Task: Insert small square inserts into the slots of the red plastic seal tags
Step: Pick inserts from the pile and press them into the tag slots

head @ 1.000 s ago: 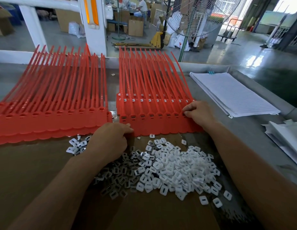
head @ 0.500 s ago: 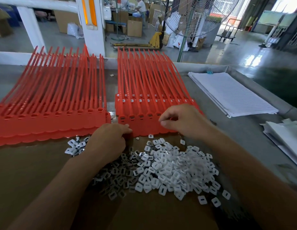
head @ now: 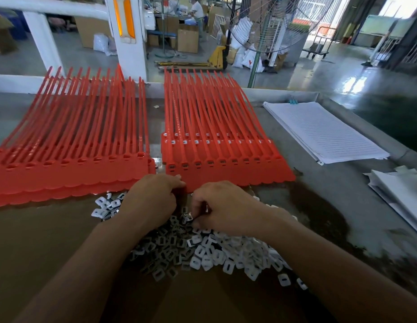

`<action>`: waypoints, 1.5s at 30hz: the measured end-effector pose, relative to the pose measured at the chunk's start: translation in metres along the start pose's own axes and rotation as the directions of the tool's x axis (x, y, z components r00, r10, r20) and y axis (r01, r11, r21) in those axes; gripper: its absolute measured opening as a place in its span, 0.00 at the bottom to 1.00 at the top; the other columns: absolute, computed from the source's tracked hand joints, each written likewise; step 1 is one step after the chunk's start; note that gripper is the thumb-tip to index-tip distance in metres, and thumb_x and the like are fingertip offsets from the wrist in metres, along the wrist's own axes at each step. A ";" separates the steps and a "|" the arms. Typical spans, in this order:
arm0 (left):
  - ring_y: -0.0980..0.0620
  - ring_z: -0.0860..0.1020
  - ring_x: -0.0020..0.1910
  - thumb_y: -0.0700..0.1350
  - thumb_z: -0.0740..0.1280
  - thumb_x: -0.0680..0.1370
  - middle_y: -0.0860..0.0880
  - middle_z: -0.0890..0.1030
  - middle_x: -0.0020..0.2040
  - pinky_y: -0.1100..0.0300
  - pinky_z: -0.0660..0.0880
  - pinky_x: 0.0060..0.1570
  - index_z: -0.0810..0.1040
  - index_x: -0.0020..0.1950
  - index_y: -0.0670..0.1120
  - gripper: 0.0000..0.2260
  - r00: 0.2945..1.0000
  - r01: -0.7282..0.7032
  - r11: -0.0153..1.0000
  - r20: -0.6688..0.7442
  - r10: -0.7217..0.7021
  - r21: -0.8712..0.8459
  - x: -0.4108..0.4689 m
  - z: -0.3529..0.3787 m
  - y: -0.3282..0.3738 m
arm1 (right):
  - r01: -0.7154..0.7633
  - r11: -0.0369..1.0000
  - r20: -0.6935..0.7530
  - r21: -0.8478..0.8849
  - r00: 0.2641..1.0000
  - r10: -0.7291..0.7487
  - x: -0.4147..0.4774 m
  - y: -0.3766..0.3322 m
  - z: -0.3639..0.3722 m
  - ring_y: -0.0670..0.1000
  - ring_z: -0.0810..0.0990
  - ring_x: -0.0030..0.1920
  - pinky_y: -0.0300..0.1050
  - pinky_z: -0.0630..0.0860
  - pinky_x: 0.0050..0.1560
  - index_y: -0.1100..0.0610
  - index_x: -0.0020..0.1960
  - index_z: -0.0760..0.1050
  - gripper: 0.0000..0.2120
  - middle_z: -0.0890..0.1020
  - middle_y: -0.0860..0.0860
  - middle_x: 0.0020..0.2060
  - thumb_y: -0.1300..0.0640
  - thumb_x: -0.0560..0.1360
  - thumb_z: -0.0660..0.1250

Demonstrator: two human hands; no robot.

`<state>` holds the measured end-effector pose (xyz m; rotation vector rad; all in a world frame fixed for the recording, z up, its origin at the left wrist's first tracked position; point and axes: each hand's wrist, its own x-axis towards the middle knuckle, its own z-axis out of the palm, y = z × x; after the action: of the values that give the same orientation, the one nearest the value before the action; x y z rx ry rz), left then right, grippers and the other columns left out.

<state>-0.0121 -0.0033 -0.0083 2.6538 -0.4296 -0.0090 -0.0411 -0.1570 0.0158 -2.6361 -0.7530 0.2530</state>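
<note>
Two fanned rows of red seal tags lie side by side on the table: the left row and the right row, whose slots show small inserts. A heap of white and grey square inserts lies on brown cardboard in front of them. My left hand rests with curled fingers at the near left corner of the right row, fingertips touching its red edge. My right hand is down on the heap, fingers curled and pinching at inserts; what it holds is hidden.
A stack of lined white paper lies at the right, more white sheets near the right edge. The brown cardboard covers the near table. Beyond the table stand a white pillar and a pedestal fan.
My right hand has left the right end of the right tag row and come down and left onto the insert heap. The left hand stayed at the row's near corner.
</note>
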 end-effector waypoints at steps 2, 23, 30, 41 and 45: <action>0.55 0.65 0.68 0.34 0.58 0.73 0.56 0.69 0.68 0.59 0.60 0.66 0.72 0.66 0.50 0.23 1.000 -0.002 1.000 0.003 0.002 0.010 0.000 0.000 0.000 | 0.003 0.999 -0.028 0.041 1.000 -0.002 -0.001 0.001 0.000 0.39 0.70 0.36 0.30 0.64 0.37 0.55 0.43 0.76 0.03 0.72 0.40 0.35 0.57 0.71 0.70; 0.53 0.65 0.69 0.34 0.57 0.74 0.57 0.68 0.69 0.57 0.60 0.67 0.71 0.66 0.50 0.23 1.000 0.013 1.000 0.014 -0.014 0.011 -0.001 -0.002 0.001 | -0.337 0.872 -0.468 0.354 0.744 0.477 -0.001 0.102 -0.043 0.38 0.69 0.33 0.30 0.66 0.35 0.61 0.44 0.79 0.05 0.73 0.43 0.32 0.67 0.73 0.65; 0.54 0.64 0.69 0.34 0.57 0.74 0.56 0.68 0.69 0.58 0.59 0.67 0.71 0.66 0.50 0.23 1.000 0.005 1.000 0.006 -0.006 0.013 -0.002 -0.001 0.001 | -0.453 0.780 -0.461 0.432 0.632 0.623 -0.002 0.134 -0.046 0.45 0.72 0.36 0.33 0.65 0.35 0.60 0.44 0.79 0.05 0.76 0.49 0.35 0.66 0.73 0.64; 0.54 0.64 0.69 0.33 0.57 0.73 0.56 0.68 0.68 0.58 0.59 0.68 0.71 0.66 0.49 0.24 1.000 0.008 1.000 0.008 -0.008 0.002 -0.002 0.000 0.001 | -0.502 0.779 -0.449 0.377 0.636 0.627 -0.001 0.141 -0.042 0.47 0.73 0.41 0.26 0.64 0.30 0.61 0.46 0.80 0.06 0.77 0.52 0.40 0.65 0.74 0.64; 0.54 0.64 0.69 0.33 0.57 0.74 0.56 0.68 0.69 0.58 0.59 0.68 0.71 0.66 0.50 0.23 1.000 0.010 1.000 0.006 -0.010 -0.001 -0.002 0.000 0.001 | -0.502 0.781 -0.452 0.370 0.637 0.624 -0.001 0.141 -0.042 0.47 0.72 0.41 0.24 0.63 0.28 0.61 0.46 0.80 0.06 0.77 0.52 0.41 0.66 0.74 0.64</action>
<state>-0.0146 -0.0033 -0.0080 2.6552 -0.4178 -0.0205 0.0357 -0.2813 -0.0041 -2.4529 0.3109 -0.2653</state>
